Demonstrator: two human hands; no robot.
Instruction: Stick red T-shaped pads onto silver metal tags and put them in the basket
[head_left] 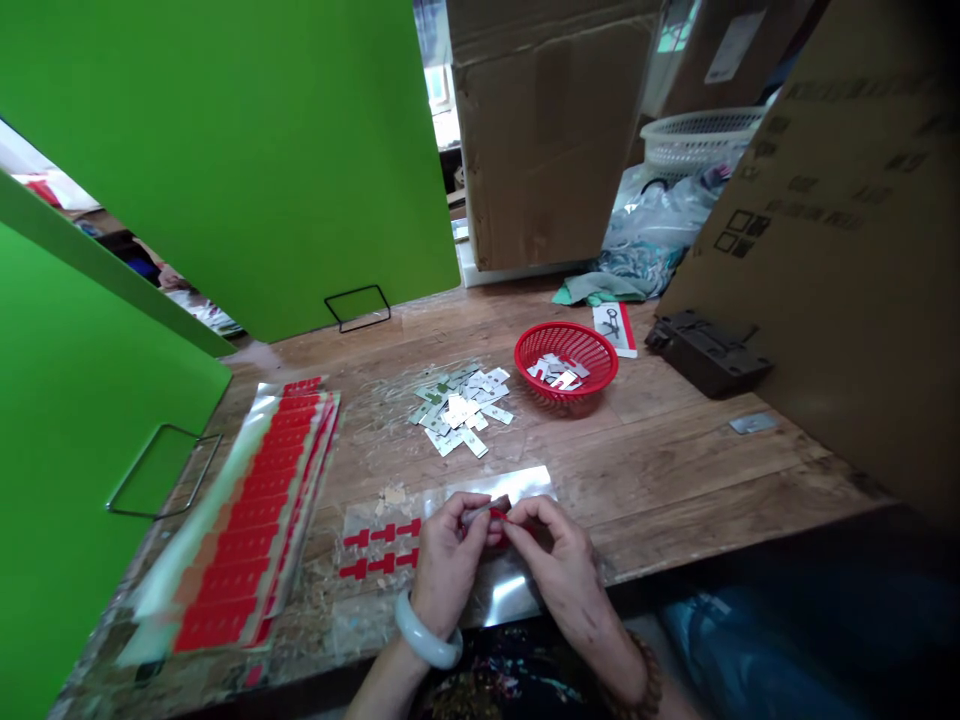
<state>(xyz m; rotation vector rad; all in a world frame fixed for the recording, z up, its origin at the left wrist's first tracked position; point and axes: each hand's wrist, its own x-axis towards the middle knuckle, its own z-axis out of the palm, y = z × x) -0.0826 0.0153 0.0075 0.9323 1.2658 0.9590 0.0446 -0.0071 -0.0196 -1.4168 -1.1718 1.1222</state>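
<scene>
The one view came from a camera worn on the person's head, above the near side of the worktop (660, 450), facing forward and steeply down. It sat close enough that the left hand (448, 560) and right hand (562, 565) showed large at the lower middle, with patterned clothing (510, 675) below them. The worktop's near edge ran slanting, higher toward the right. Farther off, the view took in green panels (247, 150) at the left and cardboard boxes (547, 150) from the upper middle rightward.
</scene>
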